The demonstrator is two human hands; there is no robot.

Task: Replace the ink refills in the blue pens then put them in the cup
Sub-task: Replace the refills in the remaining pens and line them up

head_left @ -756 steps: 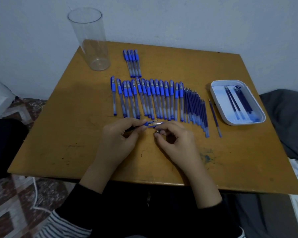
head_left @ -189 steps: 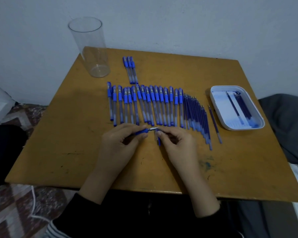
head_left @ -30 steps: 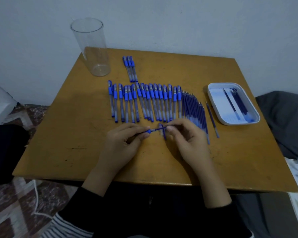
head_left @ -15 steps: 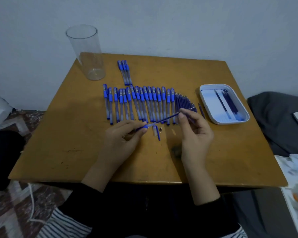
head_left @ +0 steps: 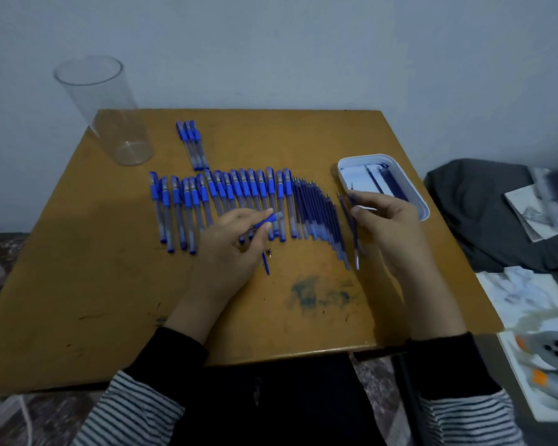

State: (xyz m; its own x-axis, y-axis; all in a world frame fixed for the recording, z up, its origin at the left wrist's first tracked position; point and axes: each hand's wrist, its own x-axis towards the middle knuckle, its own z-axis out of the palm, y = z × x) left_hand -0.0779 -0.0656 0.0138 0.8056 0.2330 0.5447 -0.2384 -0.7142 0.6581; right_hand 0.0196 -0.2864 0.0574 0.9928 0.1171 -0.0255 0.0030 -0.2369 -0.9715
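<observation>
A plain pale wall stands behind a worn wooden surface (head_left: 110, 268) with a dark ink smear near its front edge. A white tray (head_left: 364, 157) sits toward the far right.

The right hand (head_left: 387, 217) is at the tray's near-left corner. Its fingertips (head_left: 356, 209) pinch a thin dark refill (head_left: 351, 192), and most of that refill is hidden by the hand. It is likely a spent refill headed into the tray, where a few dark refills already lie.

Left of the tray, past a fan of fresh refills (head_left: 316, 214), the left hand (head_left: 232, 233) curls round an opened pen barrel (head_left: 266, 223). The barrel's blue grip end points toward the tray.

The fresh refills lie side by side just left of the tray, with one stray refill (head_left: 355, 243) nearest it. Their long axes run from the near edge toward the wall, so the right hand is much the nearer for picking one up.

Further left of the tray is the long row of blue pens (head_left: 207, 204), clear-bodied with blue caps. A short group of pens (head_left: 192, 144) lies beyond them. A small blue piece (head_left: 266, 264) and a tiny metal bit (head_left: 269, 251) rest just below the left hand.

The tall clear cup (head_left: 110, 117) stands far left of the tray at the back corner, with no pens in it.
</observation>
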